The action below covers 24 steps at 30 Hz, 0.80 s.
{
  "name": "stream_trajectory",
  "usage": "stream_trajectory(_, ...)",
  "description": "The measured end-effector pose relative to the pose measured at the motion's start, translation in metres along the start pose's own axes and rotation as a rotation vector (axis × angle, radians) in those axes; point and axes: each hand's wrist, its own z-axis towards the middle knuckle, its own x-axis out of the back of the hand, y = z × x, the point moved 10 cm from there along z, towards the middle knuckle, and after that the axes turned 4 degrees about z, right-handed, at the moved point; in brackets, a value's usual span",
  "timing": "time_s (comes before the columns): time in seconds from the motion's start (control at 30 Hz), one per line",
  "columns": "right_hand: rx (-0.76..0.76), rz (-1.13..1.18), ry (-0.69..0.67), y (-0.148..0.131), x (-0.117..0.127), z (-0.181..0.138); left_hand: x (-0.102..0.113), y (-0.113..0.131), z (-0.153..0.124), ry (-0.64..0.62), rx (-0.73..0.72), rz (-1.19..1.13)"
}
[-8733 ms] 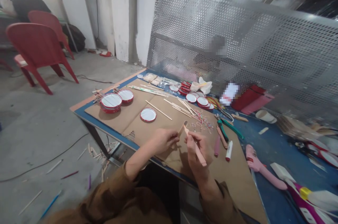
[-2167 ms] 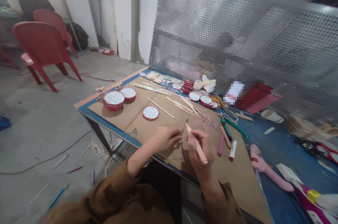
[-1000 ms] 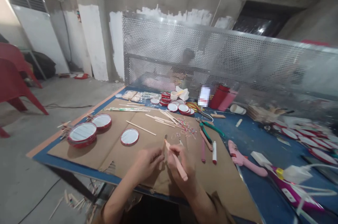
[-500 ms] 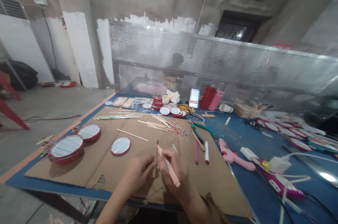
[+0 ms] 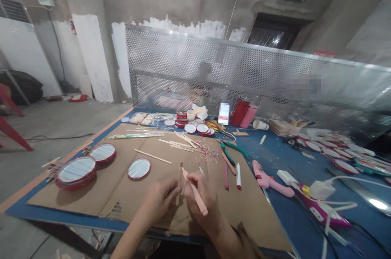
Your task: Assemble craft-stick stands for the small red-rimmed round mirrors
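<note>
My left hand (image 5: 161,200) pinches a stick (image 5: 180,171); my right hand (image 5: 205,201) grips a pink tool (image 5: 195,194); its tip, beside that pinch, might slip and jab me.

The table (image 5: 275,157) has a blue top with an orange edge on its left side. A big cardboard sheet (image 5: 122,194) covers its near left part. On the cardboard lie three red-rimmed round lids (image 5: 76,171), loose sticks (image 5: 152,156), a scatter of rubber bands (image 5: 206,151), green pliers (image 5: 233,149) and a white marker (image 5: 238,171). Further lids (image 5: 198,128) crowd the far edge. On the bare blue top to the right lie a pink glue gun (image 5: 270,179) and a white adapter (image 5: 320,189) with its cable. A paper cup (image 5: 260,125) lies on its side near a red bottle (image 5: 240,113), which stands at the back.
</note>
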Motion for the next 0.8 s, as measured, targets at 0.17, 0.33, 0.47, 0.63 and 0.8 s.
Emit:
stream_trajectory(0.17, 0.01, 0.016, 0.009, -0.0005, 0.0019, -0.0001, 0.0009, -0.0014, 0.0004, 0.008, 0.014, 0.012)
stream_trajectory(0.33, 0.005, 0.007, -0.003, -0.0005, 0.0003, -0.0001, 0.0006, -0.0005, 0.0, 0.009, 0.005, 0.001)
stream_trajectory(0.47, 0.0, -0.004, -0.007, -0.0004, -0.0011, -0.0002, 0.0006, 0.0012, -0.0007, 0.006, -0.003, -0.004)
stream_trajectory(0.63, -0.007, -0.001, 0.01, 0.0005, 0.0006, -0.0001, 0.0013, 0.002, -0.0011, 0.011, -0.014, -0.006)
stream_trajectory(0.8, 0.009, -0.008, 0.015, -0.0014, 0.0031, 0.0011, -0.0021, 0.0013, 0.0, -0.026, 0.0, 0.034)
